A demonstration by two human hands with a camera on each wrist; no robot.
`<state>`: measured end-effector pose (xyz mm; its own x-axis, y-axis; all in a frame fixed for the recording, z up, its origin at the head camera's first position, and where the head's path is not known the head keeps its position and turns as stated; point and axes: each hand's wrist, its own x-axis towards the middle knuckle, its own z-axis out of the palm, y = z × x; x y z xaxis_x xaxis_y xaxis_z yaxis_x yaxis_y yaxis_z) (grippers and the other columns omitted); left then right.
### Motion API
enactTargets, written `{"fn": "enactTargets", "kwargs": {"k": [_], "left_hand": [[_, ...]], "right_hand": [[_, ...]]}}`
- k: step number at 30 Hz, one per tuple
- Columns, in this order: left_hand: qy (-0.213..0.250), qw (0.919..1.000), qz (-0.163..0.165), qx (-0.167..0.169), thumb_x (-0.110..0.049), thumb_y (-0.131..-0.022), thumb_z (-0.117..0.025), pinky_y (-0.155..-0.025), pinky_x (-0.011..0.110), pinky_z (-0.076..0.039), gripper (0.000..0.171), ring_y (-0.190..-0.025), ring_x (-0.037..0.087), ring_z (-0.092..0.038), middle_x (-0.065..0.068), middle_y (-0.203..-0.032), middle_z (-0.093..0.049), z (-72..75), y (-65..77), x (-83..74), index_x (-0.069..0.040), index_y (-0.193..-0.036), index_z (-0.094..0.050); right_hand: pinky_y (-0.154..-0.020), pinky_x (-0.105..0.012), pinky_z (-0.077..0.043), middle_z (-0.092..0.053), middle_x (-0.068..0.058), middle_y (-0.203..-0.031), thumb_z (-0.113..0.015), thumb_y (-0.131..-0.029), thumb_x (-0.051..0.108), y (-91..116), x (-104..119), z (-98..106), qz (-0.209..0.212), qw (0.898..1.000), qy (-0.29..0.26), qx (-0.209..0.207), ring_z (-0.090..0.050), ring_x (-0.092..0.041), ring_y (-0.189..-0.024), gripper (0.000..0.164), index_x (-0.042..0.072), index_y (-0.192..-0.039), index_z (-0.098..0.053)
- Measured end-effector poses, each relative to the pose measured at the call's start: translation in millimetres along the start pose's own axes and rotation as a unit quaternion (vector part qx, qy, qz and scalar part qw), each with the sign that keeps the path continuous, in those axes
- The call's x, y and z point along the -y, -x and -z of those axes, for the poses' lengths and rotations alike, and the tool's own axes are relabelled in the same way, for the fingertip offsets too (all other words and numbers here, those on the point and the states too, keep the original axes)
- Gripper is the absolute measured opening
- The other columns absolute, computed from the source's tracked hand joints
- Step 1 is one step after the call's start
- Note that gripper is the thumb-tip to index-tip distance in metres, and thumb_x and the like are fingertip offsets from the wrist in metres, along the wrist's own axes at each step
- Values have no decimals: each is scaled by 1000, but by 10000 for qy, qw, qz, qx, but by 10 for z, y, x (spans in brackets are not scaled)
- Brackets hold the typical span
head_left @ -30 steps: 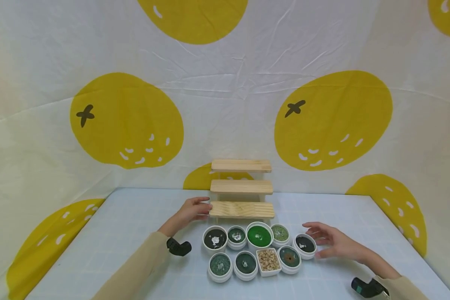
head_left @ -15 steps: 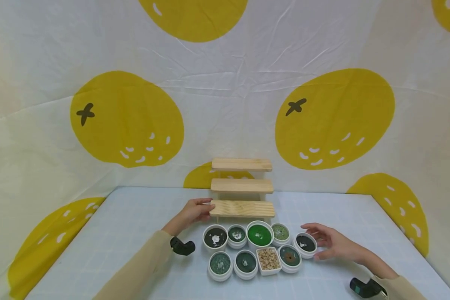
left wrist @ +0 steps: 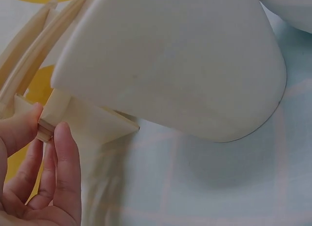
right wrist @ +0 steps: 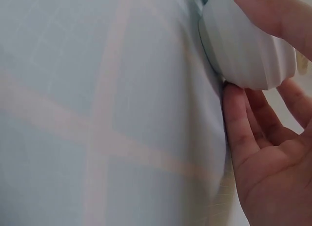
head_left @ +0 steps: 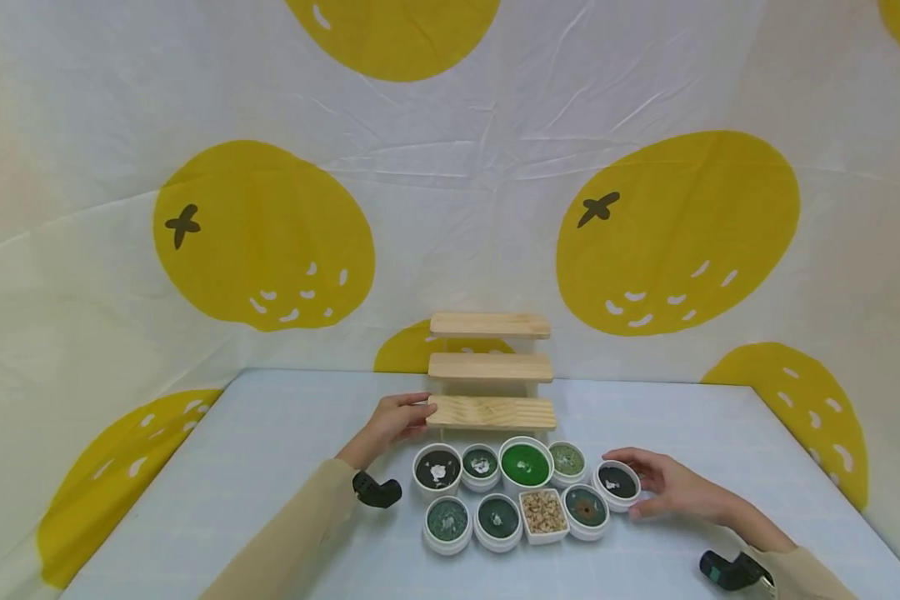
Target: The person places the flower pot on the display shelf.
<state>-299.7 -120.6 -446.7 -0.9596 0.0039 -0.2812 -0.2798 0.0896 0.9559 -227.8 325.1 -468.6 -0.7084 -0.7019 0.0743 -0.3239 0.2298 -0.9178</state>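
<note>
A three-tier wooden display stand stands at the back, its lowest board point(head_left: 492, 412) nearest me. My left hand point(head_left: 390, 423) pinches the left end of that board; in the left wrist view the thumb and fingers close on the board end point(left wrist: 54, 111). At the right end of the cluster is a small round white pot point(head_left: 618, 481) with dark contents. My right hand point(head_left: 678, 490) grips its right side; in the right wrist view the thumb lies over the ribbed pot point(right wrist: 243, 46) and fingers touch its other side.
Several more round white pots stand close together before the stand, including a bright green-filled pot point(head_left: 526, 464) and a black-filled pot point(head_left: 437, 471). A square white dish point(head_left: 545, 517) holds tan pieces. Behind the table point(head_left: 217, 483) hangs a cloth point(head_left: 465, 225) with yellow fruit prints.
My left hand has moved right, from beside the lowest board onto its end. My right fingers and thumb have closed in on the dark-filled pot. The head view has shifted slightly.
</note>
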Motion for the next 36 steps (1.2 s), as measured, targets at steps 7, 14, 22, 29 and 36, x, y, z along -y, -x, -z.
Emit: {"fn": "enactTargets", "kwargs": {"k": [7, 14, 22, 29, 36], "left_hand": [[-27, 9999, -87, -118, -15, -85, -73, -62, 21, -57, 44, -66, 9, -63, 14, -106, -70, -38, 13, -1, -1, -125, -62], [-119, 9996, -234, -76, -15, -85, -73, -66, 24, -58, 45, -66, 9, -62, 16, -109, -69, -54, 26, -8, -1, -126, -61], [-347, 9989, -291, -131, -16, -84, -73, -65, 24, -58, 45, -66, 10, -62, 17, -111, -68, -44, 15, -9, -1, -126, -61], [-425, 9984, -356, -83, -19, -83, -75, -64, 24, -59, 45, -66, 11, -63, 16, -109, -69, -29, 57, -53, -2, -123, -64], [-470, 9981, -395, -113, -17, -84, -74, -64, 24, -58, 43, -65, 11, -62, 18, -105, -70, -40, 94, -53, 0, -122, -64]], "right_hand": [[-95, -11, -45, -53, 20, -130, -71, -82, 2, 28, -33, 25, -412, 9989, -235, -31, -51, 7, -116, 69, -9, -140, -35], [-97, -10, -43, -54, 19, -130, -70, -81, 0, 55, -76, 37, -471, 9983, -333, -124, -51, 7, -117, 69, -10, -139, -34], [-95, -5, -40, -52, 25, -128, -71, -82, 5, 48, -60, -8, -777, 9965, -138, -284, -48, 12, -116, 69, -7, -140, -36], [-94, -5, -39, -54, 22, -126, -74, -80, 6, 50, -65, -33, -649, 9966, 73, -494, -50, 11, -114, 68, -8, -137, -39], [-92, -4, -41, -56, 22, -122, -74, -81, 8, 45, -63, -61, -803, 9949, 198, -585, -51, 11, -111, 69, -9, -137, -39]]}}
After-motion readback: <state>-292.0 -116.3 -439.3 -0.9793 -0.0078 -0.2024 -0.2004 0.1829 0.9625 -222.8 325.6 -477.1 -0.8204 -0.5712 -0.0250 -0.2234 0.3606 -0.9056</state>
